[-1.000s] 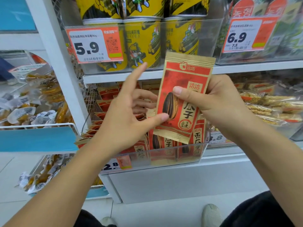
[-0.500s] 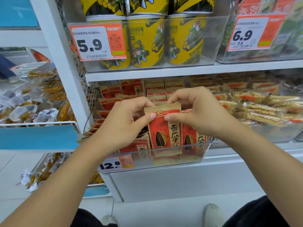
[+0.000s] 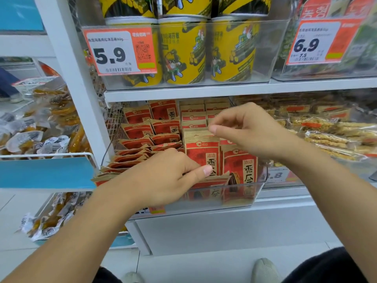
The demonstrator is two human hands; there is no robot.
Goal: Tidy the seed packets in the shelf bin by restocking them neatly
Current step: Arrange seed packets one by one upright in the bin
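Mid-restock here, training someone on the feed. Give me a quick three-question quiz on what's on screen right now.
1. True or false: the right hand is gripping a seed packet.
2. Which hand reaches among the seed packets in the clear bin? A) left hand B) right hand C) neither
3. Fill in: the price tag in front of the yellow tubs reads ___.

Key: 1. False, its fingers hang loosely curled above the packets, holding nothing. 2. A. 3. 5.9
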